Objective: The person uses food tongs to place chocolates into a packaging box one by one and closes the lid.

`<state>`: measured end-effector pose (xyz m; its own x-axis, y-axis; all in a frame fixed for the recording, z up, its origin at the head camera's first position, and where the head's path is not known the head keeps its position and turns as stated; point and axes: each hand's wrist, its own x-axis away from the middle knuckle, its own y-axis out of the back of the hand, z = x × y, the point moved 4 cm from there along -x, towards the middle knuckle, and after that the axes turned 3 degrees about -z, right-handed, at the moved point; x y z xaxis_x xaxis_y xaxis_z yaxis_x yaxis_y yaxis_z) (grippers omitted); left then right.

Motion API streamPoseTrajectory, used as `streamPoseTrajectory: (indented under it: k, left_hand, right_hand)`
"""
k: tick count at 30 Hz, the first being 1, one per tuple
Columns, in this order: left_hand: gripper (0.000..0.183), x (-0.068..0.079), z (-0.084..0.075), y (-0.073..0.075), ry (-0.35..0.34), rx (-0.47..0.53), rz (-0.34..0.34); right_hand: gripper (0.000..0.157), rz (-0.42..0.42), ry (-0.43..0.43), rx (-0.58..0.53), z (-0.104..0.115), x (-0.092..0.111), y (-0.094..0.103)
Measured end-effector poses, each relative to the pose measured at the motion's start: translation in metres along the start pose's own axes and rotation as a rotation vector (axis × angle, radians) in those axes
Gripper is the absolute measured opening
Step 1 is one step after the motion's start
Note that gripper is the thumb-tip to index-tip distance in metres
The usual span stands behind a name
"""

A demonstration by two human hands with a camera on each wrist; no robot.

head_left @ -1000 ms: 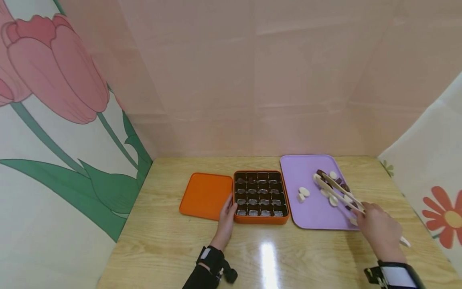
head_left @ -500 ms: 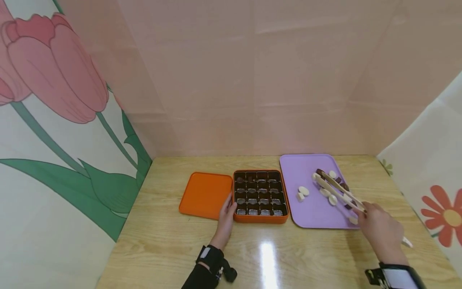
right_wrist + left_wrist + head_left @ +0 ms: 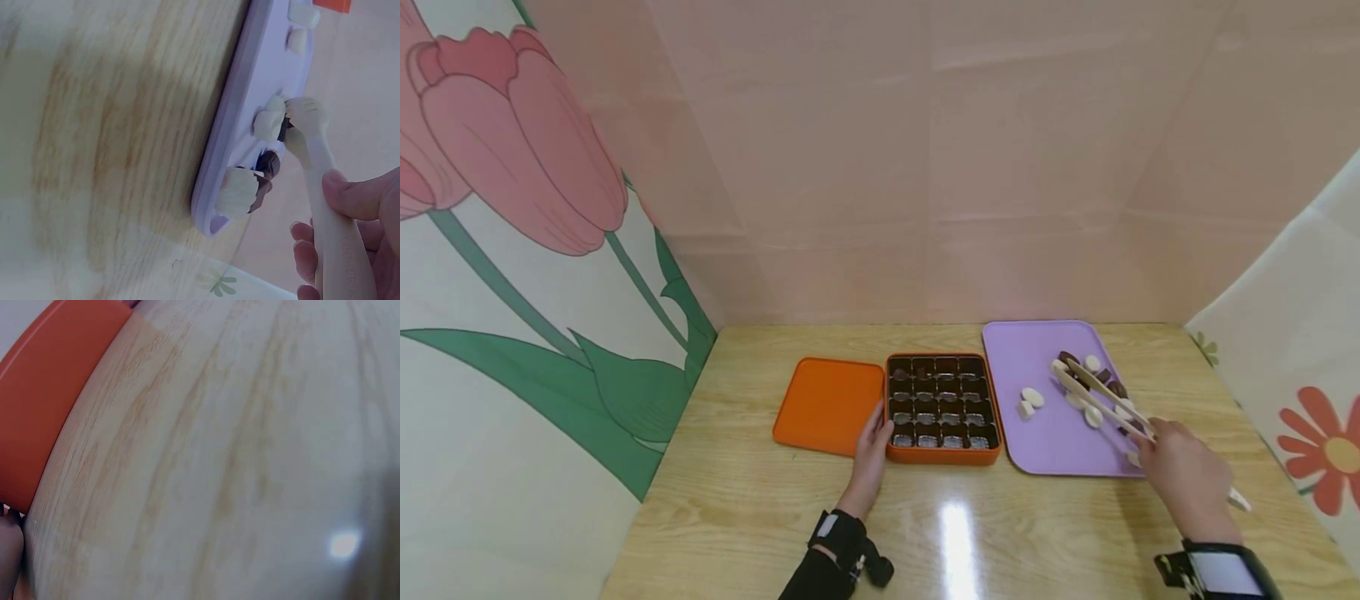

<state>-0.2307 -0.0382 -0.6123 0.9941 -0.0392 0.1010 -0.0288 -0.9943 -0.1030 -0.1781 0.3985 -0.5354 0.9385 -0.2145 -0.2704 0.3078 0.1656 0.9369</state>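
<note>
My left hand (image 3: 871, 454) rests against the left side of an orange box (image 3: 943, 457), its thumb by the front corner and its fingers fairly straight. A dark brown insert (image 3: 937, 402) divides the box into cells; whether the back-left cells hold dark pieces is hard to tell. With my right hand (image 3: 1191, 479) I grip pale tongs (image 3: 322, 162), thumb on one arm and fingers curled on the other. Their tips are among white and dark brown chocolate-like pieces (image 3: 1093, 417) on a purple tray (image 3: 1030, 450). Whether the tips pinch a piece is unclear.
An orange lid (image 3: 829, 406) lies flat to the left of the box. Two white pieces (image 3: 1032, 397) sit apart on the tray's left half. Beneath is a wood-grain table (image 3: 737, 500), with a pink cloth backdrop (image 3: 925, 208) behind it.
Both hands, the box and the tray stay essentially in place. The tongs shift only very slightly, their tips remaining among the pieces.
</note>
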Motion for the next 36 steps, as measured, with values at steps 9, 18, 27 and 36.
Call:
streamPoseTrajectory:
  k: [9, 18, 27, 36]
  left_hand:
    - [0.055, -0.001, 0.001, 0.001, 0.006, 0.007, 0.002]
    - [0.055, -0.001, 0.002, 0.003, 0.004, 0.013, -0.015]
    - [0.055, -0.001, 0.002, 0.001, 0.013, 0.010, -0.018]
    - [0.055, -0.002, 0.003, 0.000, 0.019, 0.037, -0.001]
  right_hand:
    - [0.036, -0.067, 0.015, -0.008, 0.002, 0.002, 0.003]
    - [0.043, -0.032, -0.016, -0.007, 0.004, 0.004, 0.006]
    - [0.037, -0.172, 0.053, -0.062, 0.029, 0.006, 0.024]
    - [0.032, -0.334, 0.213, -0.081, 0.067, 0.005, 0.035]
